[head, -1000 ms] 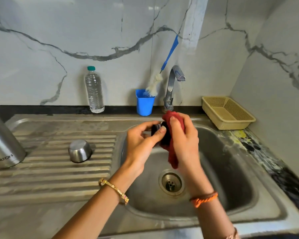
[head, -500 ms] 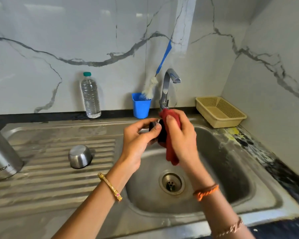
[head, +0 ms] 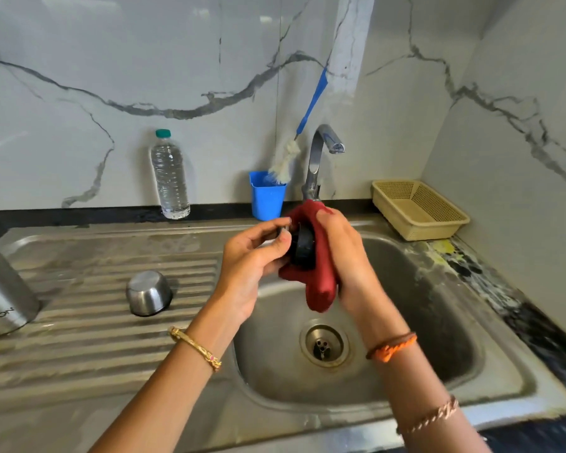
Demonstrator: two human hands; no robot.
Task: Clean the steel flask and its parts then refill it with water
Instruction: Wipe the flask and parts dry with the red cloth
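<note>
Above the sink basin (head: 438,322), my left hand (head: 255,259) pinches a black flask stopper (head: 304,246) by its end. My right hand (head: 343,256) grips a red cloth (head: 317,276) wrapped around the stopper's far side. The steel flask body (head: 4,289) stands at the left edge of the draining board, partly cut off by the frame. A steel cup lid (head: 149,292) sits upside down on the ribbed draining board (head: 95,322).
A tap (head: 321,155) stands behind the basin, no water running. A blue cup (head: 267,196) holds a bottle brush (head: 288,158). A plastic water bottle (head: 170,178) stands by the wall. A beige basket (head: 419,207) sits at the back right. The drain (head: 324,344) is open.
Both hands stay over the basin, working the red cloth on the stopper; my left fingers have shifted their pinch slightly. The view has tilted a little.
</note>
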